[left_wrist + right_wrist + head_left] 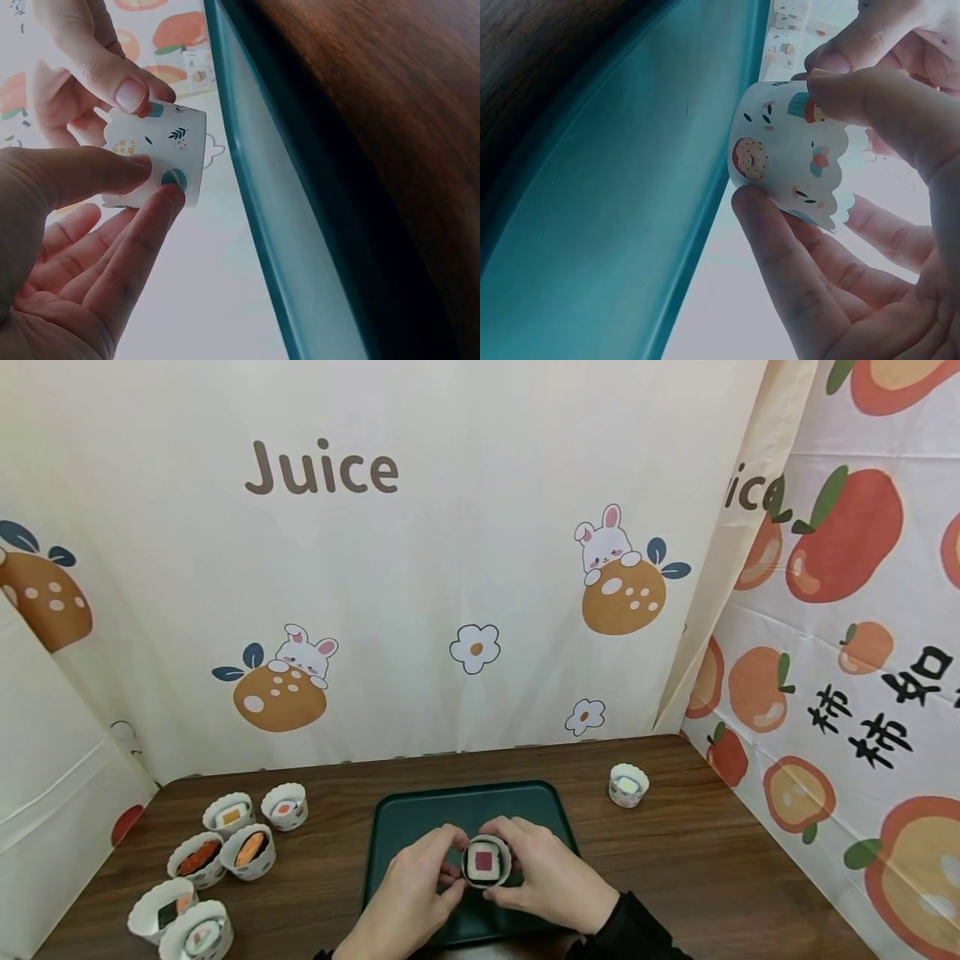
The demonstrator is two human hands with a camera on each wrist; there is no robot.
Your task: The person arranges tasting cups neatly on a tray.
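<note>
Between my two hands a scalloped paper baking cup (pixel 496 882) is held above the dark green tray (pixel 397 827). Inside it sits a piece of sushi (pixel 483 861) with white rice, a dark red square centre and a dark wrap. My left hand (pixel 417 885) pinches the cup's left side with thumb and fingertips, as the left wrist view shows against its printed wall (pixel 154 139). My right hand (pixel 542 872) pinches the opposite side, thumb on the wall and a fingertip near the base in the right wrist view.
Several paper cups with sushi pieces stand in a cluster at the left of the wooden table (pixel 315 893), among them one with an orange-topped piece (pixel 251 850). One more filled cup (pixel 627 785) stands at the back right. Printed curtains (pixel 450 568) border the table.
</note>
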